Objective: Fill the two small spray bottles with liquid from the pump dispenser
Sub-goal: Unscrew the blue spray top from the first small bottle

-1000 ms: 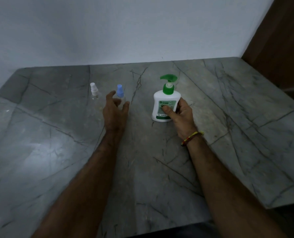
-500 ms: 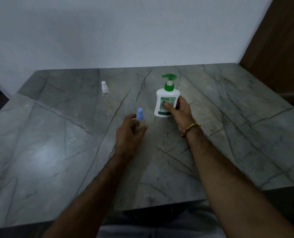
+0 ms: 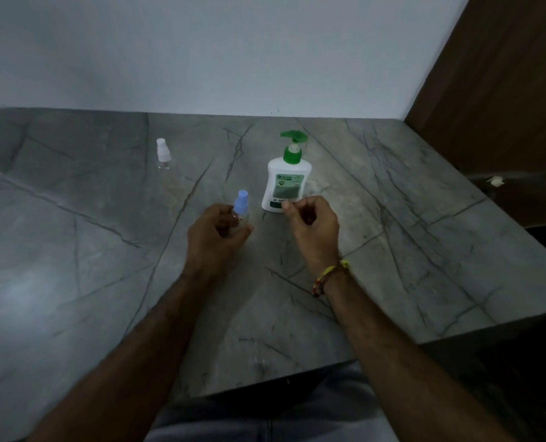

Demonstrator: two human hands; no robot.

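My left hand point(image 3: 214, 237) grips a small clear spray bottle with a blue cap point(image 3: 241, 204), held upright near the middle of the grey marble table point(image 3: 74, 282). Just to its right stands the white pump dispenser with a green pump head point(image 3: 286, 180). In front of the dispenser's base hovers my right hand point(image 3: 313, 224), fingers curled and holding nothing, apart from the dispenser. A second clear spray bottle with a white cap point(image 3: 163, 153) stands alone at the far left of the table.
A white wall runs behind the table and a brown wooden panel point(image 3: 504, 74) stands at the right. The table's near edge lies close to my lap. A small white scrap point(image 3: 495, 181) lies on a dark ledge at the right.
My right hand has let go of the pump dispenser and drawn back slightly with curled fingers. My left hand keeps the blue-capped bottle, now closer to the dispenser.
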